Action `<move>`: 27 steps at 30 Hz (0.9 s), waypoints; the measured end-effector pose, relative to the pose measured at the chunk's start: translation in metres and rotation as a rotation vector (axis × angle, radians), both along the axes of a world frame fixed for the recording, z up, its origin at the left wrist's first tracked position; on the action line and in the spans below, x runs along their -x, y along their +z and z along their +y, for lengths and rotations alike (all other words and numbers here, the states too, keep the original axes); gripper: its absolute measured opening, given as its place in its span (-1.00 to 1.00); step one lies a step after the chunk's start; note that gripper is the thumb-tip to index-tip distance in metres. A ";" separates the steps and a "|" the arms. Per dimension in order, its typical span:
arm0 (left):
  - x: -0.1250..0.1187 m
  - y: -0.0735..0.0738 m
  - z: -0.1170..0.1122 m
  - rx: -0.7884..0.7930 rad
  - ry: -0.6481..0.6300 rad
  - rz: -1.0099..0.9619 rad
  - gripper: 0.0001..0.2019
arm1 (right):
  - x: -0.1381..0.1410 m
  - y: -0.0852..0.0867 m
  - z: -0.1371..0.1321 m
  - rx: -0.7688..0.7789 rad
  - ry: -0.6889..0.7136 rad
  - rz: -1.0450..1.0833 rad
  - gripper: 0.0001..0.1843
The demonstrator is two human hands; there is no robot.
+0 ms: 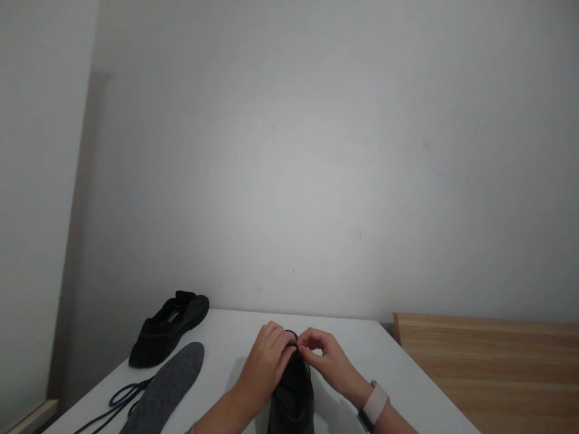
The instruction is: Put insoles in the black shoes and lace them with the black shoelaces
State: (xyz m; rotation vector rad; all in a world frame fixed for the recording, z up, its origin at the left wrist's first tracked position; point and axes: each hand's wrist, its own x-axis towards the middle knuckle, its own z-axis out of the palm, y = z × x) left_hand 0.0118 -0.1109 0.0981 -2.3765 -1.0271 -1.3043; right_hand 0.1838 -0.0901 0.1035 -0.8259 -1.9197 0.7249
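black shoes (293, 392), grey insole (165, 386), seemingly dark lace (118, 399), white table (398, 374)

A single head-worn view looks forward, tilted only slightly down: bare wall (316, 150) fills most of the frame, with the near white bench (389, 355) low at the bottom edge.

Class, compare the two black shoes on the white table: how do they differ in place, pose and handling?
The near shoe sits at the table's front between the left hand and right hand, whose fingers meet at its far end; the far shoe lies untouched at the back left corner. The near shoe points straight away; the far shoe lies at a slant. Both are black and low-cut.
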 end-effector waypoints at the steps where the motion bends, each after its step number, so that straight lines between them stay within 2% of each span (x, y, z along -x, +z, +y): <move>1: 0.001 0.000 0.000 0.006 0.013 0.003 -0.92 | 0.001 0.000 -0.001 -0.018 -0.017 -0.020 -0.90; 9: 0.017 -0.007 -0.010 0.091 0.035 0.022 -0.88 | 0.011 0.000 -0.006 -0.096 -0.165 -0.054 -0.88; 15: 0.019 -0.009 -0.012 0.170 0.038 -0.047 -0.85 | 0.012 -0.008 0.001 -0.117 -0.199 -0.067 -0.85; 19: 0.023 -0.008 -0.011 0.244 0.020 -0.136 -0.86 | 0.004 -0.009 0.001 -0.072 -0.177 -0.068 -0.90; 23: 0.036 -0.013 -0.015 0.293 0.044 -0.258 -0.78 | -0.005 0.001 -0.023 -0.101 -0.213 -0.074 -0.81; 25: 0.041 -0.018 -0.019 0.320 0.068 -0.278 -0.77 | -0.005 0.004 -0.042 -0.136 -0.203 -0.162 -0.76; 27: 0.043 -0.023 -0.024 0.339 0.081 -0.270 -0.77 | -0.002 0.002 -0.060 -0.169 -0.129 -0.329 -0.76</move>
